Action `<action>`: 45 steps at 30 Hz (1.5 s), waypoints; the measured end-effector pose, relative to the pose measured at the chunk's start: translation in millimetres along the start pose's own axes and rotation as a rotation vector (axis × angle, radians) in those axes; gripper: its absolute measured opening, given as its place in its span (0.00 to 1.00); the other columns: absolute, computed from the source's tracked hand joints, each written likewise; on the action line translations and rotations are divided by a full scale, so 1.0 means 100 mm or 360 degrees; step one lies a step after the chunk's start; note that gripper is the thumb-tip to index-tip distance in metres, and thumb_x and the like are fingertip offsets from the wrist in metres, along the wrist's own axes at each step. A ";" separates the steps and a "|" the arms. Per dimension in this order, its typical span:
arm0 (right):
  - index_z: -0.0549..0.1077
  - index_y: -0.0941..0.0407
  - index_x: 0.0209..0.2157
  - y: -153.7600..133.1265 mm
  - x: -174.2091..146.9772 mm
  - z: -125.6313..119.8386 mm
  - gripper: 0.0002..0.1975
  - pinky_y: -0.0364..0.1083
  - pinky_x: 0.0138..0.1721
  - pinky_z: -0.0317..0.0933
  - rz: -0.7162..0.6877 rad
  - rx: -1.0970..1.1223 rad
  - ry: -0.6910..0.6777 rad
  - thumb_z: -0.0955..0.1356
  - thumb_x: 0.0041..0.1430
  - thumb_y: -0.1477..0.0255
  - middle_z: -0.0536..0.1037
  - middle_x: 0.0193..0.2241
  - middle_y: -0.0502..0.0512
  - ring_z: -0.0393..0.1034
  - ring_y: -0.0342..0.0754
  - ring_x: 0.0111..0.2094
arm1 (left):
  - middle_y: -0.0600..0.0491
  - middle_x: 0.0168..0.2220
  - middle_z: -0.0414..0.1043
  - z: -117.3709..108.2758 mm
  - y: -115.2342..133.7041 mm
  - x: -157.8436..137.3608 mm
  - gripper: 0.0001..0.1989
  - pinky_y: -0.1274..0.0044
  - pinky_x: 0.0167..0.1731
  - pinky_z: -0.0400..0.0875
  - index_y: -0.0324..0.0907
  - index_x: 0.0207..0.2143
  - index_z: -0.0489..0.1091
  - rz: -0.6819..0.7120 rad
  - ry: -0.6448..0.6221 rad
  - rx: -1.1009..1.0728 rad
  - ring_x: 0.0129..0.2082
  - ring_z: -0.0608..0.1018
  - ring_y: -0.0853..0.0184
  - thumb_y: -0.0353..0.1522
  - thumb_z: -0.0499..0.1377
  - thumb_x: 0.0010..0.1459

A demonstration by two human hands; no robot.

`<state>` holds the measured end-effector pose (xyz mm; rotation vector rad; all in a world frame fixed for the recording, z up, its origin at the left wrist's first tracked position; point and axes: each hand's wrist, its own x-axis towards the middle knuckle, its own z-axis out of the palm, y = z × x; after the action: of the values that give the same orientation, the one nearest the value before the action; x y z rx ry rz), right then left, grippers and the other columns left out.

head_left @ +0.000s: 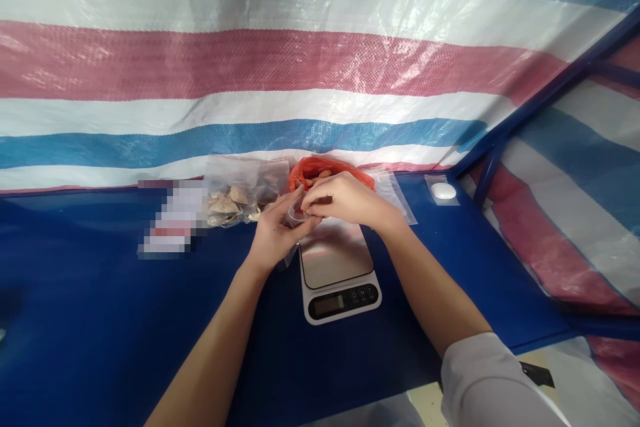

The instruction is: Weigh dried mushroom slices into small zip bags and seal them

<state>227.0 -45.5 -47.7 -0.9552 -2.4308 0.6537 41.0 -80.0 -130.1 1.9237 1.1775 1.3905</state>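
Note:
My left hand (273,232) is wrapped around a small clear plastic cup (296,215) above the far edge of a kitchen scale (340,257). My right hand (343,199) is closed at the mouth of the cup, its fingertips pinched together. What those fingers hold, if anything, is too small and partly hidden. Just behind both hands sits an opened red plastic bag (333,164) with brownish pieces inside. The scale has a shiny plate and a dark control panel (344,303); I cannot read its display.
Clear zip bags with pale brown dried chunks (227,203) lie left of the hands, beside a blurred-out label (175,220). A flat clear bag (397,197) lies right of the red bag. Farther right is a small packet of white material (443,191). Striped tarpaulin (280,60) walls the blue table (100,320).

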 end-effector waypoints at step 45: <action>0.83 0.51 0.41 0.47 -0.17 -0.27 0.09 0.45 0.41 0.64 0.0453 -0.0406 -0.0006 0.69 0.63 0.73 0.84 0.40 0.52 0.77 0.50 0.40 | 0.44 0.51 0.80 -0.08 -0.03 0.04 0.35 0.64 0.55 0.75 0.39 0.58 0.73 -0.0234 0.0137 -0.0112 0.50 0.81 0.54 0.45 0.71 0.50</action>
<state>276.8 -19.7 -57.6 -1.4215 -2.4437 0.4422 33.0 -76.0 -127.2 1.7084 1.2658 1.4278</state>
